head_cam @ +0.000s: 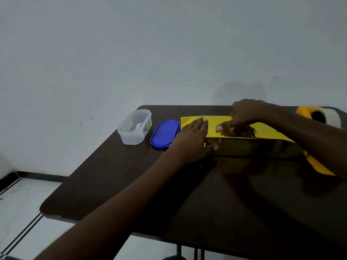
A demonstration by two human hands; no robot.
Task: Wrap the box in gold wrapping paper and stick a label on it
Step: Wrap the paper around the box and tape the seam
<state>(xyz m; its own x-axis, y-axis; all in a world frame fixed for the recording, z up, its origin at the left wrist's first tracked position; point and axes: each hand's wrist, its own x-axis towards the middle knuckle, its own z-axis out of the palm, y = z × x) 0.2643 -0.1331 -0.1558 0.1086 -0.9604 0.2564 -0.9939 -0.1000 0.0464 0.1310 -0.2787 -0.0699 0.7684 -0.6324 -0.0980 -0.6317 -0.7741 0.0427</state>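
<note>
The box (249, 145), already covered in gold paper (221, 122), lies at the far right of the table (131, 184). The left hand (191, 139) lies flat on its left end, fingers straight and together, probably to hold the fold down. The right hand (242, 115) presses its thumb on the top seam, other fingers curled, likely smoothing tape. The tape dispenser (319, 115) waits just behind

One head-worn camera looks forward and down from above the near edge of a dark table (116, 184), close in, facing a pale wall (131, 44).
</note>
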